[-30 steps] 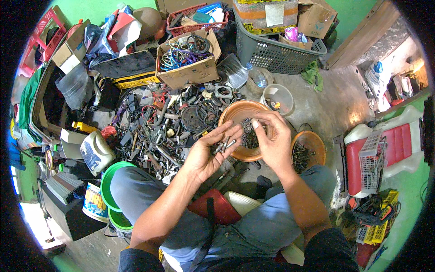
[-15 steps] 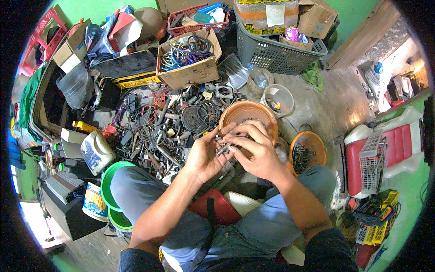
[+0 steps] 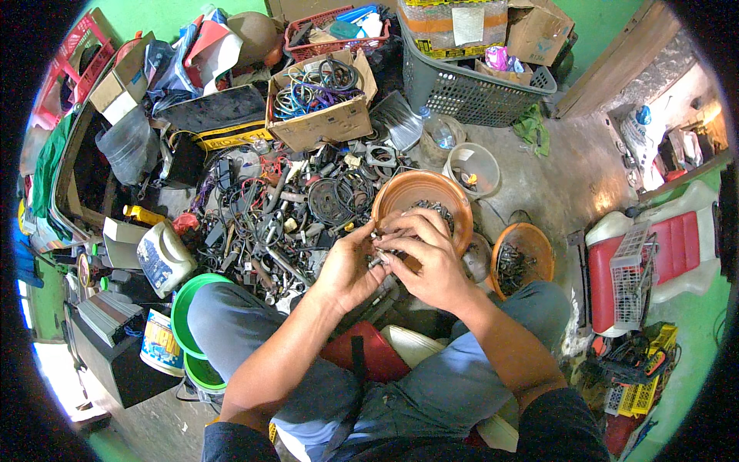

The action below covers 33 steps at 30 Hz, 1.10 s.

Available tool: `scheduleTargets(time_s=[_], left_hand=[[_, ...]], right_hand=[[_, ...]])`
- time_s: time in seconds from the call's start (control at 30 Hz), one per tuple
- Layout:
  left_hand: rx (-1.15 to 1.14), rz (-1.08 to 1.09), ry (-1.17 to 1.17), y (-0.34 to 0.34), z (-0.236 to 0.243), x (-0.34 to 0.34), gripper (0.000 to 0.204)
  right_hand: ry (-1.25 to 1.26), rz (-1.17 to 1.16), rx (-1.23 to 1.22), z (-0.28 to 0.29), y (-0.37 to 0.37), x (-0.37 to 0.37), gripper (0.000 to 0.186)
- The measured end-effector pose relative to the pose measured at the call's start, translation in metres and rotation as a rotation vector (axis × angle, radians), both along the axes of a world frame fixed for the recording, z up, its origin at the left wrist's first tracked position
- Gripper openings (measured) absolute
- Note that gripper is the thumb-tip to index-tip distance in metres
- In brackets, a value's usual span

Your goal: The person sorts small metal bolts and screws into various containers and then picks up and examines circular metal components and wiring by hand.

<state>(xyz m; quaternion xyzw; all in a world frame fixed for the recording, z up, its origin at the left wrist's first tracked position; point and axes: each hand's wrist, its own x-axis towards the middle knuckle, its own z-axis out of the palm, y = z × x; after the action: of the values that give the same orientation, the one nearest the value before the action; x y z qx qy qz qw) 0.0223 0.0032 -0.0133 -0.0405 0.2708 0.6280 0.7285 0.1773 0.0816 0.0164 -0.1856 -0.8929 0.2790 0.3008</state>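
Note:
My left hand is cupped, its palm turned up and its fingers curled around a few small metal pieces that look like bolts. Over it, my right hand pinches at the same pieces with thumb and fingertips. Both hands meet in front of an orange-brown plastic basin, which has small dark metal parts in its bottom. The fingers partly hide the pieces, so their exact kind is unclear. To the right of my right hand stands a smaller orange basin with dark metal parts in it.
A wide heap of cables, hoses and metal parts covers the floor ahead and left. Behind it stands a cardboard box of cables. Nearby are a whitish bucket, a grey crate, green basins and a white jug.
My hands stay together over the pieces. The right fingers have shifted slightly left and down, and more of the basin's contents shows behind them.

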Motion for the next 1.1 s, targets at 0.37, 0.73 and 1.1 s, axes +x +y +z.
scheduleTargets(time_s=[0.37,0.73,1.1], left_hand=[[-0.096,-0.006,0.102,0.002,0.005,0.007,0.032],[-0.077,0.011,0.081,0.004,0.001,0.006,0.03],[-0.004,-0.013,0.0,0.006,0.013,0.004,0.044]], right_hand=[[-0.049,-0.103,-0.149,-0.008,0.0,-0.001,0.012],[0.033,-0.118,-0.206,-0.007,0.002,-0.002,0.01],[0.24,-0.263,-0.188,0.007,0.012,0.006,0.016]])
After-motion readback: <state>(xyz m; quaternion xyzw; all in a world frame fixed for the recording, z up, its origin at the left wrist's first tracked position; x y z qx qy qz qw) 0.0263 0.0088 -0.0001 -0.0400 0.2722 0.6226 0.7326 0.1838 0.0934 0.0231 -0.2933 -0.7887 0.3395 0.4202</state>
